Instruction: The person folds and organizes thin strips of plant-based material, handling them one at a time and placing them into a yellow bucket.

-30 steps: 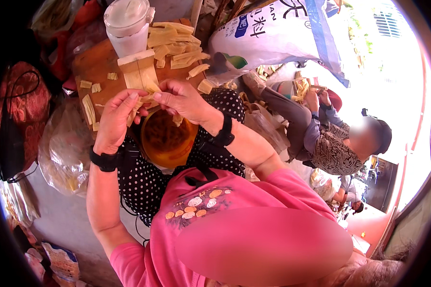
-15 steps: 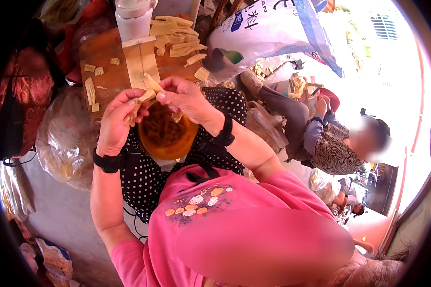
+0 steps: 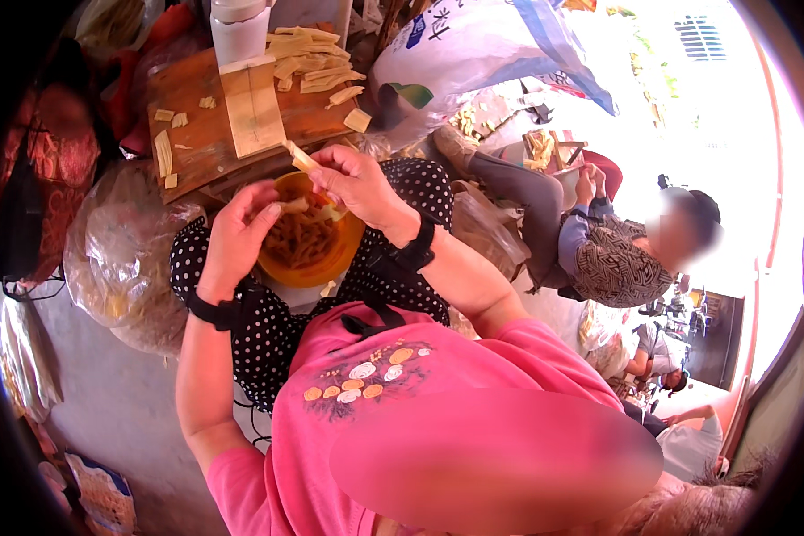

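Your left hand (image 3: 237, 228) has drawn away from your right hand (image 3: 353, 186); loose strips (image 3: 311, 61) lie toward the far right corner of the wooden board (image 3: 188, 85); a co-worker (image 3: 621, 259) sits rightward; your right hand pinches a narrow, pale-yellow piece (image 3: 301, 158) by the board's near edge; whether your left hand grips anything above the orange bowl (image 3: 308, 275), I cannot tell.

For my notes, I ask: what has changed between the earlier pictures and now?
The left hand has moved apart from the right hand, slightly back toward the wearer, reaching over the orange bowl. The right still holds a pale strip; whether the left let go is unclear. The wooden board and white container stayed.
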A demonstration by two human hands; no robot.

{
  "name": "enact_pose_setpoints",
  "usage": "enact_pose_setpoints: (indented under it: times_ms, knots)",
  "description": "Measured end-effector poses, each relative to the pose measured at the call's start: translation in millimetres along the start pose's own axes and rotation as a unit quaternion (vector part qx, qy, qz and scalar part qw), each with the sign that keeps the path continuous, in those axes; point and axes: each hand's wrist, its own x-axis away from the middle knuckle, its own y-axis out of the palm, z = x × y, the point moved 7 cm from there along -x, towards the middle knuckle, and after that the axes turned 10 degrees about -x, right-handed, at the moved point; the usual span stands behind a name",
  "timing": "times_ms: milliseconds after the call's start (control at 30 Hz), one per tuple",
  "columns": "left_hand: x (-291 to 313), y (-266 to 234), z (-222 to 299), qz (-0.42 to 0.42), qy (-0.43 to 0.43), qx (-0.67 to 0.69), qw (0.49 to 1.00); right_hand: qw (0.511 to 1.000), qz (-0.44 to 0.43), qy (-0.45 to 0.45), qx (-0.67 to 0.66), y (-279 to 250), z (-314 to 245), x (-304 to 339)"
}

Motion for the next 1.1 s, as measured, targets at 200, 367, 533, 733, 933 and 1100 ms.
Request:
enact_pose_setpoints:
  times_ms: [200,367,533,733,933,1100]
  knots:
    - [10.3,6.6,54.2,0.069,0.139,-0.084,0.984,0.968,-0.002,-0.183,0.168,9.6,-20.4,30.3]
    - [19.2,9.5,58.7,0.088,0.172,-0.166,0.967,0.952,0.009,-0.213,0.220,22.5,-31.6,48.9]
    - [31.8,-5.8,62.7,0.180,0.195,-0.279,0.923,0.956,-0.012,-0.215,0.199,35.5,-24.1,56.7]
    - [83.1,-167.0,-55.1,0.273,-0.082,-0.349,0.893,0.997,-0.025,-0.066,-0.008,30.1,-24.0,71.8]
    - [121.2,-171.3,-56.8,0.312,0.009,-0.545,0.778,0.994,-0.084,-0.053,-0.048,41.7,-29.4,74.9]
    - [111.9,-58.1,94.0,0.222,0.210,-0.265,0.915,0.978,-0.107,-0.093,0.153,61.0,-26.3,79.1]
